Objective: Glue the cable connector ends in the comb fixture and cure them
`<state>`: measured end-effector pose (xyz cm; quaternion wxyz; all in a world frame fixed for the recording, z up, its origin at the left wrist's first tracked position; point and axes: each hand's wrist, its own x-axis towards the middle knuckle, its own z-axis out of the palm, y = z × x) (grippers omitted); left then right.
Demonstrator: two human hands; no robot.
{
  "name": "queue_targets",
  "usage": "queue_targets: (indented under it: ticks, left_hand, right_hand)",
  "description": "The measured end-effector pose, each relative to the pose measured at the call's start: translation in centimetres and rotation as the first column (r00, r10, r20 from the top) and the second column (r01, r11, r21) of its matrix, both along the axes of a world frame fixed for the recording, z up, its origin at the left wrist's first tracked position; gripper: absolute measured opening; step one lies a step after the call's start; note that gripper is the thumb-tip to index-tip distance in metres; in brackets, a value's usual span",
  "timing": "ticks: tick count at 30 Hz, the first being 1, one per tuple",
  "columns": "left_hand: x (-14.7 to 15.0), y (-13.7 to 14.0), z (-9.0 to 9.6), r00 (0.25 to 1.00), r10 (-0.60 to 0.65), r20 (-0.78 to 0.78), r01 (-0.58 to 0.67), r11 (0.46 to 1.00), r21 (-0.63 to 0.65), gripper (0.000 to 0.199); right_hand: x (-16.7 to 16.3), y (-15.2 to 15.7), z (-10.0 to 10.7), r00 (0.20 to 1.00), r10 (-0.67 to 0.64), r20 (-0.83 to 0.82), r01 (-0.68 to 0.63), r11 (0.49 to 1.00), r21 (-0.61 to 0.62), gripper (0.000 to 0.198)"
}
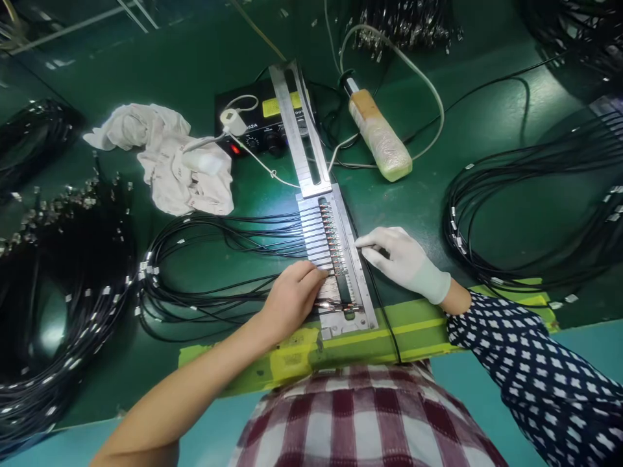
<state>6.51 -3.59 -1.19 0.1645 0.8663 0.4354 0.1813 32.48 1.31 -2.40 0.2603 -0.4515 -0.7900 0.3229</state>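
Note:
A long metal fixture (360,285) lies on the bench with a row of thin black cables (316,235) set side by side across it, their stripped ends and small metal tips in its slot. My bare left hand (294,295) is closed at the fixture's left side, thumb and forefinger pinching a black cable at the lower end of the row. Below these fingers, several loose cable ends (335,305) lie across the fixture. My right hand (403,263), in a white glove, is closed at the fixture's right edge; whatever is between its fingertips cannot be made out.
A slotted metal cover (287,123) tilts up at the fixture's far end, before a black control box (253,126). A taped handheld tool (382,136) with a cord lies right of it, a white cloth (165,152) left. Cable coils (457,214) flank both sides.

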Motion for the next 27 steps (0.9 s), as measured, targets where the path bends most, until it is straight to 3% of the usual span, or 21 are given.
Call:
queue_targets:
  ticks: [10,14,19,23,27]
  left_hand:
    - [-0.9,0.8,-0.1,0.989,-0.144,0.043,0.142,0.988,0.054,0.023]
    - [-0.8,0.6,-0.7,0.985,-0.148,0.084,0.144,0.988,0.055,0.023]
    - [-0.8,-0.7,-0.7,0.996,-0.063,-0.066,0.072,0.987,0.145,0.026]
    - [-1.0,-1.6,-0.8,0.991,-0.092,-0.102,0.102,0.99,0.101,0.039]
    - [-1.3,-1.6,-0.6,0.991,-0.112,-0.074,0.116,0.992,0.054,0.039]
  right_hand:
    - [0.0,0.2,-0.2,1.0,-0.001,0.006,0.001,1.0,-0.001,0.019]
    - [0.0,0.3,-0.2,1.0,0.001,0.012,-0.001,1.0,-0.004,0.019]
    - [0.0,0.3,0.0,1.0,-0.002,0.02,0.002,1.0,-0.021,0.019]
    - [0.0,0.4,0.0,1.0,0.003,0.021,-0.003,1.0,-0.011,0.019]
    - [0.0,0.4,0.0,0.999,-0.008,0.035,0.008,1.0,-0.008,0.021]
